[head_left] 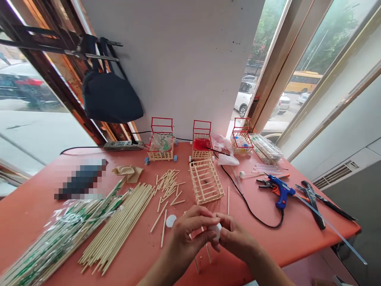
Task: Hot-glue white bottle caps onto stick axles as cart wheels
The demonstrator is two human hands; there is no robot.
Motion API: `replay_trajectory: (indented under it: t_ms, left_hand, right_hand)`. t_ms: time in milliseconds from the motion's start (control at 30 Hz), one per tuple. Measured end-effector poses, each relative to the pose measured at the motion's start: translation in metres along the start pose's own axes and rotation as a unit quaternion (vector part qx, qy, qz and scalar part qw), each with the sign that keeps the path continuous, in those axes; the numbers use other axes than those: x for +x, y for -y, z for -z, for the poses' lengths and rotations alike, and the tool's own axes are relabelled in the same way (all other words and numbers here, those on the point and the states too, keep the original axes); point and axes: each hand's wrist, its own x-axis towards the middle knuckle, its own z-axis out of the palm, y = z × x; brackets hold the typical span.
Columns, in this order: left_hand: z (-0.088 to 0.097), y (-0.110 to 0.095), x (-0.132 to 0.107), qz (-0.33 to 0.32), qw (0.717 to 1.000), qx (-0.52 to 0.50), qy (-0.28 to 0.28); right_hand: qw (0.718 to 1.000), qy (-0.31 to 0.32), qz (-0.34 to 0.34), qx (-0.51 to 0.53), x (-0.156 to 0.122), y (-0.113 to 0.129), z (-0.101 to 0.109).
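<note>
Over the table's front middle, my left hand (192, 230) and my right hand (238, 238) meet, fingers closed around a white bottle cap (218, 231). Both hands grip it, and fingers hide part of it. Beneath them, several thin wooden sticks (208, 254) lie partly covered. Left of my hands, a white round cap (170, 221) rests flat near two loose sticks (163, 228). Just beyond my fingers is a small basket frame (206, 180) built of wooden sticks. A heap of short cut sticks (169, 184) lies left of that frame.
Three small stick carts with red handles (162, 145) stand along the wall. To the right are a blue glue gun (282, 192) with its black cord, and black-handled cutters (312, 202). Long skewers (119, 226) and bagged sticks (65, 234) cover the left side of the red table (264, 246).
</note>
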Motion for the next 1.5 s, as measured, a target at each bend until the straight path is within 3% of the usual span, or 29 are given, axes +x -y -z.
replay_trajectory:
  t_ms: [267, 433, 567, 800, 967, 1133, 1333, 1500]
  left_hand:
    - [-0.003, 0.000, -0.004, -0.060, 0.997, 0.036, -0.019]
    - [0.000, 0.001, 0.000, -0.015, 1.000, 0.006, -0.006]
    - [0.000, 0.005, -0.001, -0.009, 0.998, -0.058, -0.008]
    - [0.000, -0.001, -0.002, -0.036, 0.998, 0.021, -0.050]
    - [0.004, 0.002, -0.001, -0.018, 1.000, 0.016, -0.019]
    - [0.001, 0.007, -0.002, 0.018, 0.992, -0.122, -0.001]
    - [0.002, 0.004, -0.003, 0.007, 0.999, -0.040, -0.025]
    - [0.009, 0.009, -0.001, 0.053, 0.997, -0.057, 0.029]
  right_hand:
    - [1.000, -0.014, 0.000, 0.008, 0.000, -0.003, -0.001]
    - [0.999, -0.015, -0.010, 0.047, -0.001, -0.002, 0.000]
    - [1.000, 0.021, 0.001, 0.001, 0.000, 0.000, -0.004]
    - [0.998, -0.003, 0.023, -0.055, 0.002, -0.009, -0.008]
    - [1.000, 0.006, 0.017, 0.006, 0.003, -0.010, -0.008]
    - [0.999, 0.020, 0.021, -0.033, 0.003, -0.001, -0.011]
    - [0.998, 0.014, 0.025, -0.053, 0.003, -0.012, -0.006]
    - [0.998, -0.006, 0.017, 0.067, 0.003, -0.015, -0.003]
